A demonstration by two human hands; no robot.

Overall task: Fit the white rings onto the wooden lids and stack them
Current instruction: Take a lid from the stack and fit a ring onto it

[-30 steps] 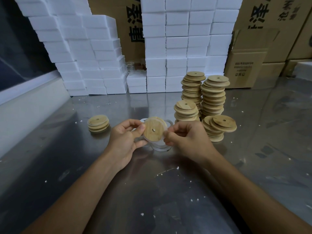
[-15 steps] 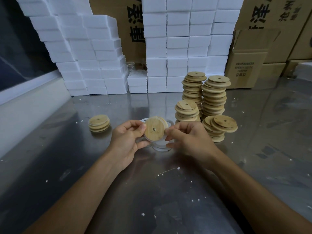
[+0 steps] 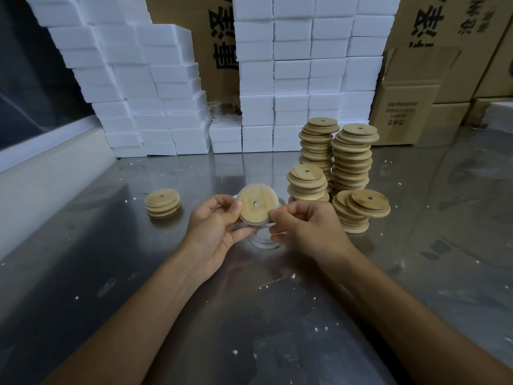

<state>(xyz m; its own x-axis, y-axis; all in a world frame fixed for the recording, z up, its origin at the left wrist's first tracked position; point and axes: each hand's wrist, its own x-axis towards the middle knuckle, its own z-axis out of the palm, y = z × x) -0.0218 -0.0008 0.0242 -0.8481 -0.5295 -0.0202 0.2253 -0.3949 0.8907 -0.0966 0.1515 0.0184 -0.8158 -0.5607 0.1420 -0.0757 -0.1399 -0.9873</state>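
A round wooden lid (image 3: 256, 202) with a centre hole is held upright between both hands above the table. My left hand (image 3: 215, 227) pinches its left edge. My right hand (image 3: 306, 227) pinches its lower right edge, where a white ring (image 3: 254, 223) shows along the lid's bottom rim. Loose white rings (image 3: 265, 241) lie on the table just below, partly hidden by my hands. A short stack of lids (image 3: 163, 202) sits to the left. Tall and short stacks of lids (image 3: 351, 159) stand to the right.
The steel table (image 3: 249, 315) is speckled with white crumbs. White foam blocks (image 3: 155, 87) are piled along the back, with cardboard boxes (image 3: 405, 112) behind and at the right. A white ledge (image 3: 47, 173) runs along the left side.
The lid has been turned slightly between my fingers and my right hand's fingertips have shifted along its lower right edge. The stacks have not moved.
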